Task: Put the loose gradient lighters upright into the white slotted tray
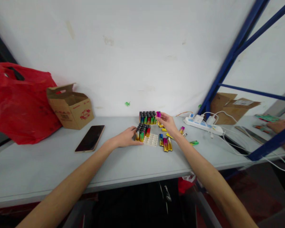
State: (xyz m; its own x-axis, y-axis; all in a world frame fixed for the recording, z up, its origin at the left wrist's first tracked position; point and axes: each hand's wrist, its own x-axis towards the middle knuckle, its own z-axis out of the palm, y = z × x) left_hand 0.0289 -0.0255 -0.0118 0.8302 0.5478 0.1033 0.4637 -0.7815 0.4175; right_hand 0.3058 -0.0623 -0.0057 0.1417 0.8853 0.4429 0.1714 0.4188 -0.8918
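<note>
My left hand (126, 138) steadies the left side of a white tray (152, 140) with round sockets, its thumb at the front edge and its fingers behind. Shiny rainbow-coloured lighters (142, 133) stand upright in the tray's left part, while the sockets on the right show bare. Between the fingertips of my right hand (168, 123) is a magenta-and-gold lighter (158, 114), held upright beside a full block of standing lighters (147, 117) near the wall. Several loose lighters (165, 144) lie to the right of the tray, partly under my right forearm.
A phone (90, 138), an opened carton (72, 107) and a red bag (23, 104) occupy the table's left. Rightward are a white power strip (203, 125) with cables, a blue metal post (218, 79) and another carton (235, 109). Another person's hand (280, 126) shows at far right.
</note>
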